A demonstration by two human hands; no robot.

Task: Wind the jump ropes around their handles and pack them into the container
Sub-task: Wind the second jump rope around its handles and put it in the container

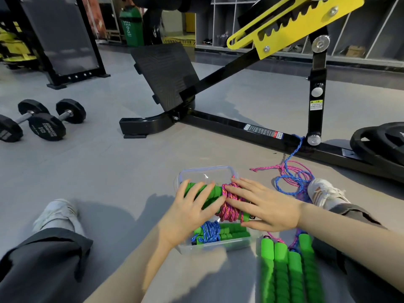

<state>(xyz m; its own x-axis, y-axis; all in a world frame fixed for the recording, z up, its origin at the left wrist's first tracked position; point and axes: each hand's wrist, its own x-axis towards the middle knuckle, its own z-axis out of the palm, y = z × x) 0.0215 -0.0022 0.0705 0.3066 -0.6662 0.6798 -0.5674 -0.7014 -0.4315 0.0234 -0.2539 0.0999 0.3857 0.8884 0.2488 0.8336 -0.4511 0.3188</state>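
Observation:
A clear plastic container (205, 171) sits on the floor between my legs. Over it lies a pink jump rope (231, 206) wound around green foam handles (196, 189). My left hand (190, 208) presses on the green handles with straight fingers. My right hand (264, 204) lies flat on the pink coil. A wound blue rope bundle (209, 231) with green handles lies inside the container, near me. Several loose green handles (288, 272) lie at the lower right; their pink and blue ropes (293, 176) trail in a tangle toward a black bench frame.
A black and yellow bench frame (240, 125) crosses the floor behind the container. Dumbbells (43, 123) lie at the left, weight plates (380, 141) at the right. My shoes (323, 191) and knees flank the container. Grey floor stretches to the left.

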